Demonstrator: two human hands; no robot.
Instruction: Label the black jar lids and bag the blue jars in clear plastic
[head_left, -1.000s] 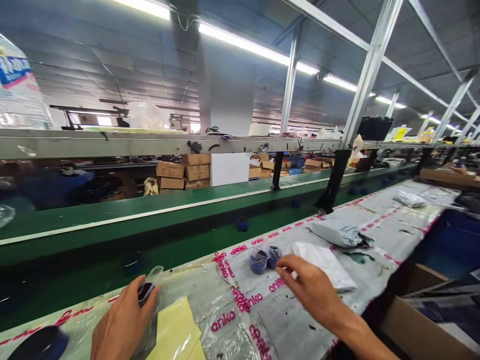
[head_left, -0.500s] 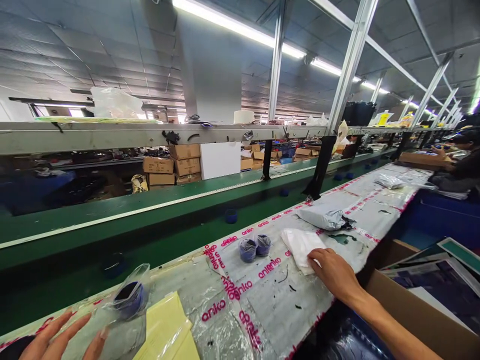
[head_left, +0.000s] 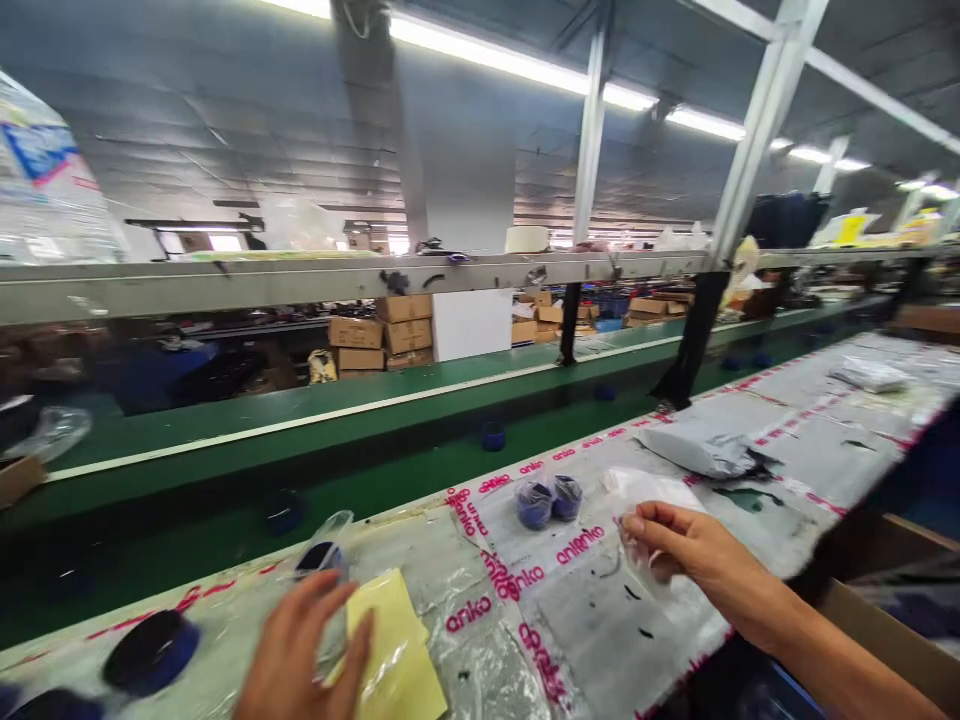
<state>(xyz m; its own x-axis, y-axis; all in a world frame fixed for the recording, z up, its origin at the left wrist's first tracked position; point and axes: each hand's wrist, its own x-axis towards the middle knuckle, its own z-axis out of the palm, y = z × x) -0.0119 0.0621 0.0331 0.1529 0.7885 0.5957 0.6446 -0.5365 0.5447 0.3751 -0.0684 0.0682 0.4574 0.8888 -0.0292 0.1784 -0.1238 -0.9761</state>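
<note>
My right hand (head_left: pixel 694 550) pinches a thin clear plastic bag (head_left: pixel 639 560) at its edge, just in front of a stack of white plastic bags (head_left: pixel 645 486). At the lower left my left hand (head_left: pixel 300 645) hovers with its fingers apart, slightly blurred. It is beside some yellow sheets (head_left: pixel 405 645) under clear film and partly hides a bagged blue round piece (head_left: pixel 321 556). Further left lie unbagged dark blue round pieces (head_left: pixel 150 652), cut off by the frame's lower edge. Two blue round pieces in clear wrap (head_left: pixel 551 502) rest between my hands.
A green conveyor belt (head_left: pixel 420 455) runs behind the bench (head_left: pixel 510 620), carrying several blue round pieces. A grey plastic parcel (head_left: pixel 697 447) lies on the right side of the bench. Above the belt stretches a metal rail (head_left: pixel 300 280) with posts. A cardboard box (head_left: pixel 877 625) stands at right.
My right hand has lifted a clear bag away from the white stack. My left hand has moved right, toward the yellow sheets. The view has turned left, showing more dark blue pieces.
</note>
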